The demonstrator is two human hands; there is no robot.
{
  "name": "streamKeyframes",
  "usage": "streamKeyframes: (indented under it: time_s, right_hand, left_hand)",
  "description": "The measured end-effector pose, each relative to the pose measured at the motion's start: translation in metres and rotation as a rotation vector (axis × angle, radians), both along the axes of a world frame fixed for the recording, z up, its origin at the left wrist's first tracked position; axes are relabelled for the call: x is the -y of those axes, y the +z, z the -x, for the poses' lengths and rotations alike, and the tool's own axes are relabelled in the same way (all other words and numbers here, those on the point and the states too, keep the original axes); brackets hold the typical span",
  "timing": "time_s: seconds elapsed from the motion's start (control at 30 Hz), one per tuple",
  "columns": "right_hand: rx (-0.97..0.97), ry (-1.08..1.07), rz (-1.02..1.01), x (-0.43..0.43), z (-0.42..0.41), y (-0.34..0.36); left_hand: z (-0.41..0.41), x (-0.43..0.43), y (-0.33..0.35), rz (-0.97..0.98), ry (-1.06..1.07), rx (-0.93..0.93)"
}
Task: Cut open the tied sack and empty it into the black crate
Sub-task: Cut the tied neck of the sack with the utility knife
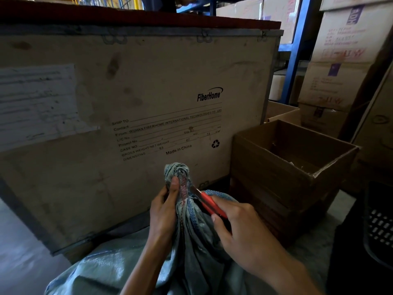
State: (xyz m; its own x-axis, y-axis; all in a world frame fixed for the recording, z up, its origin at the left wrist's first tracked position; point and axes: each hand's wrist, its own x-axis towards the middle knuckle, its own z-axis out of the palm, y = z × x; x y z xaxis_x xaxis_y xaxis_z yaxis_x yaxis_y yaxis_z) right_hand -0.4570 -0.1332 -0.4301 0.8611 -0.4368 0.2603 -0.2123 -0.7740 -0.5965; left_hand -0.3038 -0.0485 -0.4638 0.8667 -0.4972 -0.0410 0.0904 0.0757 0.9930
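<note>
Stacked cardboard cartons (340, 60) on blue steel racking (294, 52) fill the far right of this storeroom, and a big plywood shipping case (131, 99) printed "FiberHome" stands just beyond both hands. Low in front sits the grey-blue woven plastic sack (119, 271), its mouth gathered into a tight twisted neck (180, 184) that rises between the hands. The left hand (163, 211) is closed around that neck from the left, thumb pressed high against the bunched cloth near the reddish tie. The right hand (240, 228) is wrapped around a red-handled utility knife (209, 204), whose metal blade points up and left and meets the neck just beside the left thumb; whether it has cut the cloth cannot be made out. To the right of the right hand stands an open brown cardboard box (282, 171), apparently on another box. Further right, at the edge of view, a black slotted plastic crate (378, 226) shows in part, well apart from the sack's neck.
</note>
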Motion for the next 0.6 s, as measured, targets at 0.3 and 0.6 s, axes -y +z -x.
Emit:
streamKeyframes:
  time_s: [0.3, 0.6]
  right_hand:
    - [-0.196, 0.059, -0.073, 0.010, 0.016, 0.008]
    - [0.226, -0.120, -0.320, 0.041, 0.026, 0.016]
  left_hand:
    - [-0.007, -0.003, 0.002, -0.007, 0.008, -0.053]
    - [-0.004, -0.005, 0.002, 0.120, -0.160, -0.047]
